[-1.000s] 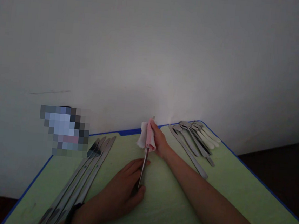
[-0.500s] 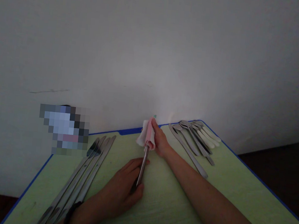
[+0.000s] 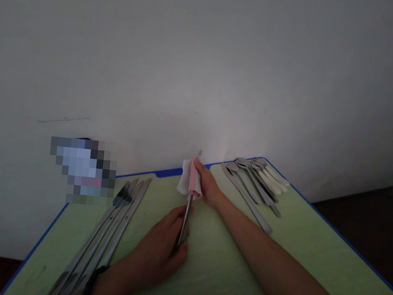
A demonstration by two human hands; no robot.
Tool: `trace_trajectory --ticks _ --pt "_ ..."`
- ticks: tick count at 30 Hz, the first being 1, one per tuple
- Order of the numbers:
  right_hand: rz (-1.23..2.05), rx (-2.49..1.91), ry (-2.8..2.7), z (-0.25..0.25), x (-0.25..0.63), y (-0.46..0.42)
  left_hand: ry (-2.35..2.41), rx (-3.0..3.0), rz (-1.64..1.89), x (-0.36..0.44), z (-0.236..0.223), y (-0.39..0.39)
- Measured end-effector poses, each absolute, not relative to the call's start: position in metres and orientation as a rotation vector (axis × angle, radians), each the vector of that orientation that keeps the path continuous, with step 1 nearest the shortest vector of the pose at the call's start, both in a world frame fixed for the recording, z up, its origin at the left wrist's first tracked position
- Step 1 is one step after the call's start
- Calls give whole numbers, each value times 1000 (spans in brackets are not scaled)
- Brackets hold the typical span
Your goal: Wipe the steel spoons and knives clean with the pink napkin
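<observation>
My left hand [image 3: 166, 246] is closed round the handle of a metal table knife [image 3: 185, 223], held up over the table. A folded pink and white cloth [image 3: 192, 177] wraps the blade, and the knife's tip shows just above it. My right hand [image 3: 209, 183] is closed on the cloth, pinching it round the blade. Beside my left forearm lie several long metal knives and spoons [image 3: 112, 227] side by side. Right of my right hand is another group of cutlery [image 3: 251, 185], with metal knives, spoons and some white-handled pieces.
The light green table [image 3: 222, 270] has a blue edge and stands against a grey wall [image 3: 204, 65]. A blurred-out object [image 3: 83, 169] sits at the table's far left corner. Dark floor [image 3: 365, 228] shows on the right.
My right hand and the cloth have shifted slightly down and left along the knife. A little more of the tip shows above the cloth. My left hand keeps its hold.
</observation>
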State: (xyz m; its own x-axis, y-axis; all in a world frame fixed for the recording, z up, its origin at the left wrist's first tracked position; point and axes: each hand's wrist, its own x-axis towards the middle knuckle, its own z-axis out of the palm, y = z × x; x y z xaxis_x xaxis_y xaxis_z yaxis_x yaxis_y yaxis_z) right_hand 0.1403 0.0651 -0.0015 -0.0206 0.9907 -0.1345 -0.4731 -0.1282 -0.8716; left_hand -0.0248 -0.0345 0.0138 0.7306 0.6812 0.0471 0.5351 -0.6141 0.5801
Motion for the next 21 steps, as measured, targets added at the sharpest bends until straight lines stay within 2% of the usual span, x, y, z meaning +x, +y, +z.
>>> trace_trajectory --ticks 4,8,21 --pt "1596 -793 -518 5 147 68 862 2408 358 -27 15 -32" --pt "1558 -644 -339 6 154 73 720 2422 359 -30 21 -32" --pt "1543 -804 -615 3 148 68 730 2349 412 -28 17 -33"
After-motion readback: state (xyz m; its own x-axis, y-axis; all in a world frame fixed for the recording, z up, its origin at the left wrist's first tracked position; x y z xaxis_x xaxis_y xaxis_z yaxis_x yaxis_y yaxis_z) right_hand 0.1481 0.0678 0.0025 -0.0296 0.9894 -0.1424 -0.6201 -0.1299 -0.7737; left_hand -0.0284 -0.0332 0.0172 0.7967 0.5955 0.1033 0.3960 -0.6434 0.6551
